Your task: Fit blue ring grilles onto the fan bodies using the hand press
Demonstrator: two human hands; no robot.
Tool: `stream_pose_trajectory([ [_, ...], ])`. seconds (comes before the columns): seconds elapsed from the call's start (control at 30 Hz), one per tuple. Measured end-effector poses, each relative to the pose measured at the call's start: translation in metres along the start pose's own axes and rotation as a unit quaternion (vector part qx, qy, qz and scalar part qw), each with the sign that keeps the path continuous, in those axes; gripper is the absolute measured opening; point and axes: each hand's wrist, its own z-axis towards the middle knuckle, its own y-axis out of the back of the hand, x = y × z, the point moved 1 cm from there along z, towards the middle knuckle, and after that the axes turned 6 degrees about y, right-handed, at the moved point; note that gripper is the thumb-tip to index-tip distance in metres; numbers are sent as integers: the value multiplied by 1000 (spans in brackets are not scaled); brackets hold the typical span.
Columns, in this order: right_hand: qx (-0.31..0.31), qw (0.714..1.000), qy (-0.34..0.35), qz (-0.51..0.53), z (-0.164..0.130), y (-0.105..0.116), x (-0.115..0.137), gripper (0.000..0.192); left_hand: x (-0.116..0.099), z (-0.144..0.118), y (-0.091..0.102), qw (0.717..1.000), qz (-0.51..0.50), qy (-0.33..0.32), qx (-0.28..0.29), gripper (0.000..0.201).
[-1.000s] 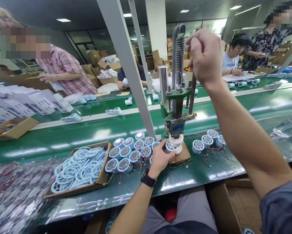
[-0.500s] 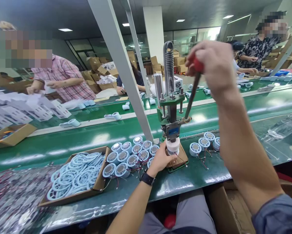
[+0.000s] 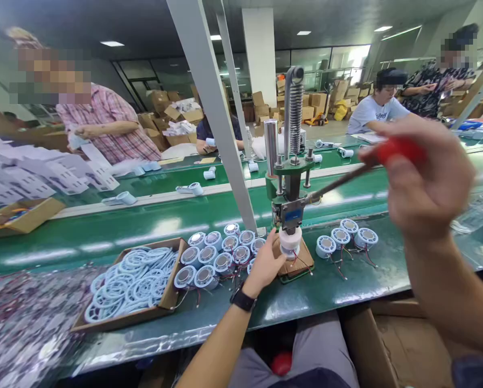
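Observation:
My right hand (image 3: 427, 178), blurred by motion, is closed around the red knob of the lever (image 3: 342, 180) on a hand press (image 3: 293, 183). The lever slopes up to the right. The white press head (image 3: 290, 238) sits down on a light-blue round fan motor unit (image 3: 289, 252), which it partly hides. Beside that unit, on the left, my left hand (image 3: 264, 264) has its thumb and index finger spread. Its thumb tip is close to the unit; whether they touch I cannot tell. Red and dark wires trail from the unit over the brown base board (image 3: 301, 258).
Left of the press stand several similar units (image 3: 204, 276), beside a cardboard tray (image 3: 176, 280) of light-blue rings (image 3: 132, 285). More units (image 3: 341, 237) are at the right. Behind runs a green conveyor (image 3: 164, 223) with handheld fans (image 3: 190, 188). A slanted metal post (image 3: 221, 118) rises nearby. Co-workers sit opposite.
My right hand has swung the lever down and to the right. The white press head appears slightly lower on the unit. My left thumb has drawn back from the unit's front.

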Motion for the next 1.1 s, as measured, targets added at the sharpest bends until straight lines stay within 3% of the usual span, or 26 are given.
stream_pose_trajectory([
  [0.07, 85, 994, -23, 65, 56, -17, -26, 37, 2, -16, 31, 999, 12, 0, -47, 67],
  [0.1, 107, 991, -28, 77, 68, -26, -34, 42, 5, -25, 54, 996, 23, 3, -83, 63],
  [0.17, 96, 991, -28, 90, 54, -44, -40, 53, 18, -44, 112, 982, 57, 15, -178, 55],
  [0.23, 11, 995, -38, 94, -8, -58, -35, 59, 32, -64, 178, 930, 171, 37, -324, 44],
  [0.27, -39, 994, -61, 86, -49, -66, -31, 60, 39, -73, 209, 908, 202, 55, -364, 42],
  [0.3, -51, 991, -103, 67, -91, -75, -27, 66, 45, -80, 236, 887, 233, 71, -391, 40],
  [0.4, 45, 964, -264, 8, -193, -110, -26, 86, 58, -88, 287, 859, 312, 108, -390, 30],
  [0.5, 67, 937, -341, -23, -226, -144, -32, 76, 69, -74, 297, 854, 389, 120, -324, 22],
  [0.6, 6, 946, -319, -65, -218, -152, -29, 71, 75, -53, 291, 842, 450, 113, -275, 29],
  [0.67, -5, 959, -256, -125, -214, -141, -21, 64, 76, -42, 290, 830, 480, 106, -263, 31],
  [0.77, 63, 964, -140, -217, -225, -108, -9, 41, 75, -31, 295, 819, 509, 99, -245, 31],
  [0.9, 196, 937, -9, -290, -249, -60, -14, 30, 64, -24, 307, 820, 519, 78, -229, 23],
  [0.97, 245, 917, 25, -314, -255, -42, -24, 31, 53, -28, 304, 823, 514, 54, -236, 18],
  [1.03, 277, 900, 26, -335, -255, -31, -30, 34, 43, -45, 285, 828, 505, 22, -242, 17],
  [1.1, 280, 896, 1, -343, -251, -32, -25, 36, 39, -74, 246, 844, 490, -18, -219, 15],
])
